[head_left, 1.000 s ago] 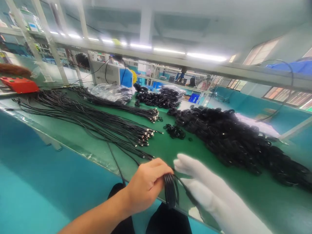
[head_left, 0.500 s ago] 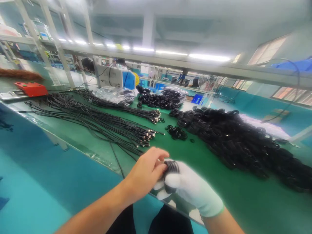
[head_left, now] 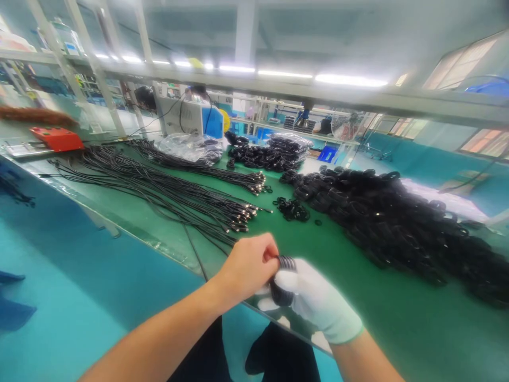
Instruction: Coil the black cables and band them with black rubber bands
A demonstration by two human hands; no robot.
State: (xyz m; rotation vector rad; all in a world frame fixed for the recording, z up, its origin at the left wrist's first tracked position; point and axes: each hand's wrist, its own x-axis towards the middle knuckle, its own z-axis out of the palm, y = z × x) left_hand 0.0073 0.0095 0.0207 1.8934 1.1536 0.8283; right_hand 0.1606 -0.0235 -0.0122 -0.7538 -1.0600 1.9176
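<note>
A coiled black cable (head_left: 283, 294) is held near the front edge of the green table. My right hand (head_left: 318, 300), in a white glove, wraps round the coil, its thumb across the front. My bare left hand (head_left: 252, 265) is at the coil's left side, fingers bent and pinched on the black cable near the top of the coil. Beyond my hands, a bundle of straight black cables (head_left: 191, 204) lies with its metal plugs toward the middle. A small pile of black rings (head_left: 293, 209) sits behind the coil.
A large heap of coiled black cables (head_left: 389, 217) covers the right side. At the back are bagged coils (head_left: 288, 143), a clear plastic bag (head_left: 189, 147) and a grey and blue machine (head_left: 191, 118). A red control box (head_left: 58, 139) stands at the far left. A shelf rail crosses above.
The fingers of my left hand have closed in a pinch at the top of the coil. Both hands and the coil have shifted slightly, and the camera view has moved a little.
</note>
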